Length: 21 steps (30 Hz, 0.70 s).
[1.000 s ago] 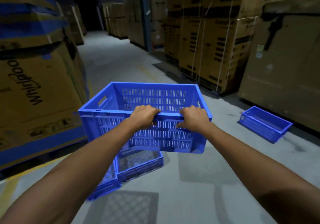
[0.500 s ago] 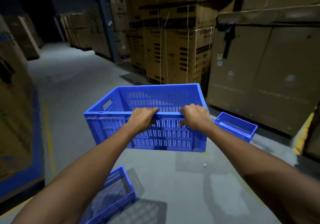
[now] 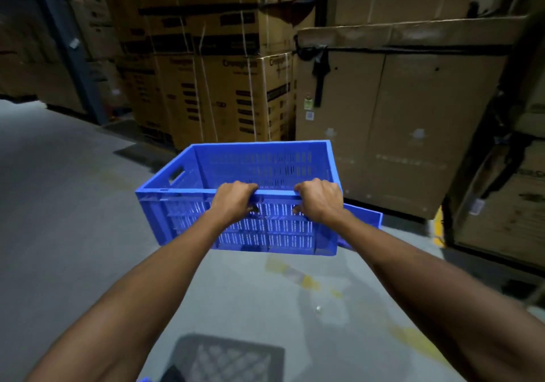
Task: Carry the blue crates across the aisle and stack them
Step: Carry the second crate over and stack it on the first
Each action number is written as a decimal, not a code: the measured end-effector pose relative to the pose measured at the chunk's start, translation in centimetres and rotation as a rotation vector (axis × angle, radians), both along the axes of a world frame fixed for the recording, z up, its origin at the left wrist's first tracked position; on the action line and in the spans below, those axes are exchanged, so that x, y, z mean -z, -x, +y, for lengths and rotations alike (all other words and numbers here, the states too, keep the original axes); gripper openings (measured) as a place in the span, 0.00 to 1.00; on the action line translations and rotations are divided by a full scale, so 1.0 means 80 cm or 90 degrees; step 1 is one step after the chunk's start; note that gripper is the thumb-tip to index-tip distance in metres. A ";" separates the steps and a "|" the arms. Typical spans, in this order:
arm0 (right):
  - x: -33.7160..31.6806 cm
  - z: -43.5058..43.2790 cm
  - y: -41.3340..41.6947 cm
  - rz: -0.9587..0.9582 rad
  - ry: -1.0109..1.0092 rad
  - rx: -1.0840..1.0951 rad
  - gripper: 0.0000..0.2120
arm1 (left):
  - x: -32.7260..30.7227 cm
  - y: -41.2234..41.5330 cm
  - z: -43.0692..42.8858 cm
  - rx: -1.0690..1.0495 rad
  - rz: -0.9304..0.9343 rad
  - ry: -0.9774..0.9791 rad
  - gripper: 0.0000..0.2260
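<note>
Head view looked down a dim warehouse aisle. Far left of the fingers, grey floor [image 3: 73, 204] ran back to a dark steel post [image 3: 70, 51] and strapped cartons [image 3: 230, 92] stacked high. The blue crate [image 3: 182, 219] was held level in the air, clear of the floor, its slotted long wall facing the person and a handle slot open in its left end. Nearer than the fingers, a latticed shadow [image 3: 227, 358] lay on the floor.

The left hand [image 3: 234, 201] gripped the near rim left of centre, its fingers [image 3: 246, 188] pressed together and hooked over the top edge, the thumb against the outer wall. A short stretch of bare rim separated it from the right hand [image 3: 320, 201], which gripped the same edge with fingers [image 3: 306, 187] together and curled over it. Both sets of fingertips were hidden inside the crate.

Below the right fingers, a small pale speck [image 3: 318, 308] sat on the floor. Right of them a second blue crate [image 3: 365, 219] rested on the floor, mostly hidden behind the carried one; it looked shallower, though little of it showed. Past it stood a large carton [image 3: 398, 122].
</note>
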State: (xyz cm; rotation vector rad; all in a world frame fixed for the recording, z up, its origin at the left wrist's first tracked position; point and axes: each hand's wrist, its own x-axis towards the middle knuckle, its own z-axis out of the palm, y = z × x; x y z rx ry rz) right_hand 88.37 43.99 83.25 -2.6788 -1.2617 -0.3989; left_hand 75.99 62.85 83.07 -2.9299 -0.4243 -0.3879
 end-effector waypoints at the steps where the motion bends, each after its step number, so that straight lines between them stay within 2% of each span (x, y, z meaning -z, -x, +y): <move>1: -0.001 0.013 -0.015 -0.001 -0.006 0.018 0.15 | -0.004 -0.021 0.016 0.019 -0.004 0.002 0.14; 6: -0.007 0.053 -0.098 0.007 -0.046 0.104 0.15 | -0.029 -0.130 0.068 0.106 -0.028 -0.020 0.12; 12: 0.000 0.081 -0.219 -0.014 -0.068 0.151 0.17 | -0.033 -0.274 0.104 0.143 -0.004 -0.022 0.10; 21: 0.051 0.113 -0.502 0.002 -0.059 0.176 0.15 | 0.019 -0.569 0.146 0.171 0.019 0.007 0.11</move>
